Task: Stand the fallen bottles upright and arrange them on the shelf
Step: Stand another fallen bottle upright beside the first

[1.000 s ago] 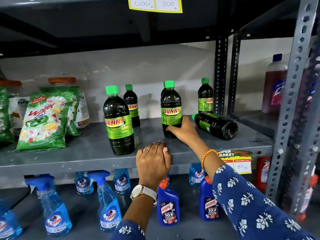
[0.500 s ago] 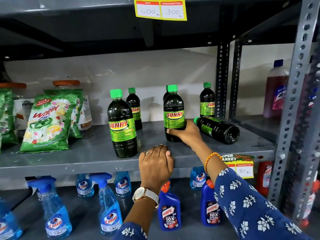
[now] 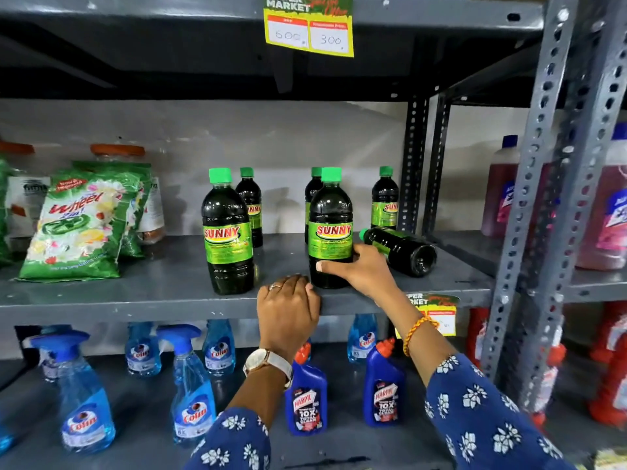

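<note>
Several dark Sunny bottles with green caps stand on the grey middle shelf. One upright bottle is at the front left. My right hand grips the lower part of a second upright front bottle. Just right of it a fallen bottle lies on its side, cap pointing left. Three more upright bottles stand behind: one, one partly hidden, one. My left hand rests curled over the shelf's front edge.
Green Wheel detergent packs and jars sit at the shelf's left. Perforated steel uprights frame the right side. Below are blue Colin spray bottles and Harpic bottles. Pink bottles stand in the neighbouring bay.
My right hand has drawn the gripped upright bottle a little toward the front edge. My view has shifted upward. The left hand and the fallen bottle have stayed put.
</note>
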`<state>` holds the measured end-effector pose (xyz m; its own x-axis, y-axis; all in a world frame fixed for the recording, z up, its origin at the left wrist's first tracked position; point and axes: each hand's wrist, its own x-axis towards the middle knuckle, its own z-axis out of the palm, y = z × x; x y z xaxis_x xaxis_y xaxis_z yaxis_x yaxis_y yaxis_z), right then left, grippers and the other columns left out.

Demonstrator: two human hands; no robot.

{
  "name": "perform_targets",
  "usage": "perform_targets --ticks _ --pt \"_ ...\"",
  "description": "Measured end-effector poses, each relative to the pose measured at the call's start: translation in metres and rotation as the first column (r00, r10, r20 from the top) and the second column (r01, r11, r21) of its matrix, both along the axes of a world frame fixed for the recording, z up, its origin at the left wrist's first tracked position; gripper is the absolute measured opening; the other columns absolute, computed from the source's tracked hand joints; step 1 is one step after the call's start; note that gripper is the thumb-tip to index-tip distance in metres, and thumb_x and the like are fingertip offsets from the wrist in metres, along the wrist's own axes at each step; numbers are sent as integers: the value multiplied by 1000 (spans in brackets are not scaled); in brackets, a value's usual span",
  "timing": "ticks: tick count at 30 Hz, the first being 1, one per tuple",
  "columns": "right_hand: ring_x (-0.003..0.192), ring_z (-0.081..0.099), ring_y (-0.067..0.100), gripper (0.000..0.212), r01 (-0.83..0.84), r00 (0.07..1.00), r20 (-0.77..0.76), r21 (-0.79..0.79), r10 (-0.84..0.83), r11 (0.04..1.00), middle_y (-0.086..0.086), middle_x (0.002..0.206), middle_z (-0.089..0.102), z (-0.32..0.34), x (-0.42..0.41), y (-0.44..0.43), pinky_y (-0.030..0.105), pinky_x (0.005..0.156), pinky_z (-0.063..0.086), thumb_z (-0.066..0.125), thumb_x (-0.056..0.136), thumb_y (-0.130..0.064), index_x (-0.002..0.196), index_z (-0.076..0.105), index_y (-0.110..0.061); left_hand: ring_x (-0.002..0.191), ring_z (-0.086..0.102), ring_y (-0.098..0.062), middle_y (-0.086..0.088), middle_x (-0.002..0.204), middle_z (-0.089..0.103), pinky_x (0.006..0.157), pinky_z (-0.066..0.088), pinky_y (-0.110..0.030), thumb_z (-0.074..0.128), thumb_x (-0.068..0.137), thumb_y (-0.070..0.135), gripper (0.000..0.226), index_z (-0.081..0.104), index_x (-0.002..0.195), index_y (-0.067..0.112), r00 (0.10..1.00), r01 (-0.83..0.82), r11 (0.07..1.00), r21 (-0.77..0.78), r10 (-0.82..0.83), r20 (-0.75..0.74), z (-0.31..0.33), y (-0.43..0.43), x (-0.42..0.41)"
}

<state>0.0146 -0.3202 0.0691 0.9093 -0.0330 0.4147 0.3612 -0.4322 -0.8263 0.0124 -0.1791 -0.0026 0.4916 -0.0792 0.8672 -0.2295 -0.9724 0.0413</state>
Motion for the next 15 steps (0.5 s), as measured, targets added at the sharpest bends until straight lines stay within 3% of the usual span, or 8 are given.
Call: perform_targets --ticks 3,9,15 --pt "82 62 9 45 -1 1000 18 -2 1 1000 -1 92 68 -1 -6 0 9 63 44 81 66 -28 107 69 -12 67 65 -24 -6 77 71 62 41 -32 40 86 23 34 70 74 12 1000 1 1000 2 -1 -14 0 0 0" --pt "92 67 13 48 0 999 32 4 0 1000 3 103 73 -6 -4 0 25 83 52 81 64 -33 107 70 -16 68 65 -24 -6 77 71 62 41 -32 39 85 23 35 70 74 11 1000 -1 1000 7 1 -17 2 0 -1" --pt "94 67 14 50 2 1000 28 1 -2 1000 4 104 73 -8 -1 -1 31 88 54 81 63 -35 107 70 -16 69 66 -24 -6 80 72 64 42 -32 39 86 23 36 71 76 11 999 1 1000 8 0 -41 1 1 -2"
